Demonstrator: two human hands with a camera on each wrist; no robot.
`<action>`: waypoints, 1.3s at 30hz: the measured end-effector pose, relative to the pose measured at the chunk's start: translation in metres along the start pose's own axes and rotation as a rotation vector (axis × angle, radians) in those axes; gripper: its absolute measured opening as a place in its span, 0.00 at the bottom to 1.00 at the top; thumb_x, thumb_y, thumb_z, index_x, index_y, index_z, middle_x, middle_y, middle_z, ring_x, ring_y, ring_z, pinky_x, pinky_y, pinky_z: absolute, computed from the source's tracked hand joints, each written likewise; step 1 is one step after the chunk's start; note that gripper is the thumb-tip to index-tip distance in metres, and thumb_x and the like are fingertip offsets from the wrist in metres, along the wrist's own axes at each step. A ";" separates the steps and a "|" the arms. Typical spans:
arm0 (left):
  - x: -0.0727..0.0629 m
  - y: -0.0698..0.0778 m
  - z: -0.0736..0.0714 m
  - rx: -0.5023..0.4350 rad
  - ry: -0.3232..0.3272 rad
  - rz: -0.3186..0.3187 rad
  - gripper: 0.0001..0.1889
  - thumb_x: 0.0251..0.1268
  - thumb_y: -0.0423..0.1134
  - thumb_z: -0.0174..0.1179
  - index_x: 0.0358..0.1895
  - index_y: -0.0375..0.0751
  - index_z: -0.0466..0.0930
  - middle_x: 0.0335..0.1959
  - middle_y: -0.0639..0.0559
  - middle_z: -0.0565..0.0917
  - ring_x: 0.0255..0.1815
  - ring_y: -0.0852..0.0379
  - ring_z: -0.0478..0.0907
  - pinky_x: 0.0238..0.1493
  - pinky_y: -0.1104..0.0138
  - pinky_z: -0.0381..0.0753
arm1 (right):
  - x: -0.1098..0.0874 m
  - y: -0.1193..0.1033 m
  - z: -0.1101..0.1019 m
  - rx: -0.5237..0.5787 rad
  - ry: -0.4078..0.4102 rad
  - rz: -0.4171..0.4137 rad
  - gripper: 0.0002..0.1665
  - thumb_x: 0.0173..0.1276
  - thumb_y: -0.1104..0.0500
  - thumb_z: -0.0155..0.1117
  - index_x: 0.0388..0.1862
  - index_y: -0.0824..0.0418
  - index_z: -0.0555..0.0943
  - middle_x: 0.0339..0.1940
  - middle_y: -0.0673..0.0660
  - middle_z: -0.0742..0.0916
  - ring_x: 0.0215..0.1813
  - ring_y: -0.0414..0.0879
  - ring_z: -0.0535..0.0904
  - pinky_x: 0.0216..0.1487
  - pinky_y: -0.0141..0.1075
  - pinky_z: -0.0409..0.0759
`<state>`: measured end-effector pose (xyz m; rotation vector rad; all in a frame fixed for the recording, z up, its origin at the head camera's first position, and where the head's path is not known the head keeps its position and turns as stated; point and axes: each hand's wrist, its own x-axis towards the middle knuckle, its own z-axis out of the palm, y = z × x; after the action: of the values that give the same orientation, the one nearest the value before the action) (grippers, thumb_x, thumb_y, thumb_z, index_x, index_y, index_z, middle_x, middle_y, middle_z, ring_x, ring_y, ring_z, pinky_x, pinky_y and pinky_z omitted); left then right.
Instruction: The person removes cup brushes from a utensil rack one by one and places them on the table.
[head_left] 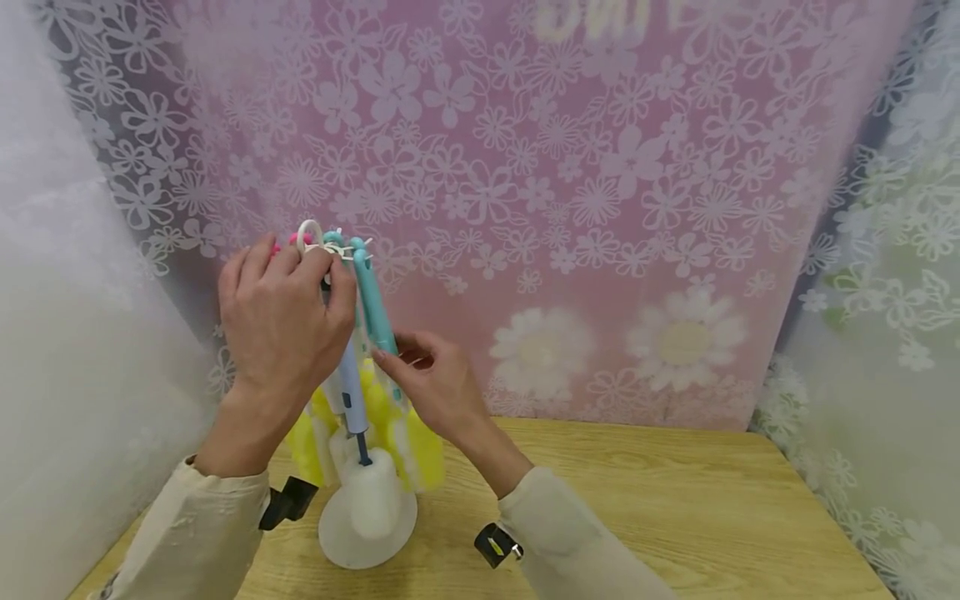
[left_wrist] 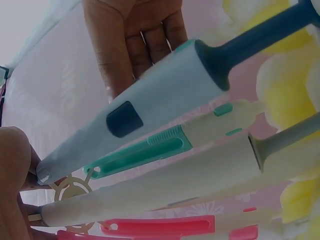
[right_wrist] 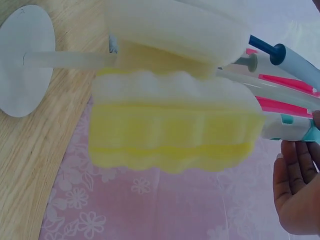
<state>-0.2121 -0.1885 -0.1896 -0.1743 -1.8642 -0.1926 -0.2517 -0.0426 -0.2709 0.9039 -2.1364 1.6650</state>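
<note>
A white stand (head_left: 335, 536) on a round base holds several sponge bottle brushes on its top hook rack (left_wrist: 74, 192). Over the rack my left hand (head_left: 288, 321) curls its fingers and seems to grip it; the exact contact is partly hidden. A blue-grey handled brush (head_left: 352, 387) hangs below that hand. Beside it, my right hand (head_left: 438, 379) pinches a teal-handled brush (head_left: 375, 304), whose yellow and white sponge (right_wrist: 175, 127) hangs low. In the left wrist view a white handle (left_wrist: 150, 197) and a pink handle (left_wrist: 157, 227) hang alongside.
The stand is on a wood-grain table (head_left: 637, 500). Behind it hangs a pink flowered curtain (head_left: 540, 208). White translucent sheets flank the table on the left (head_left: 82, 317) and right (head_left: 885, 317).
</note>
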 end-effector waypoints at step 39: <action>-0.001 0.001 -0.002 -0.048 -0.012 -0.044 0.24 0.67 0.45 0.39 0.38 0.33 0.84 0.35 0.35 0.83 0.57 0.36 0.72 0.62 0.47 0.61 | -0.094 0.121 -0.039 -0.072 0.072 0.511 0.20 0.62 0.48 0.67 0.38 0.64 0.82 0.29 0.53 0.84 0.29 0.44 0.82 0.31 0.40 0.81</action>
<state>-0.2099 -0.1877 -0.1899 -0.1672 -1.8779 -0.2671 -0.2623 0.0388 -0.4060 0.2773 -2.4986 1.7844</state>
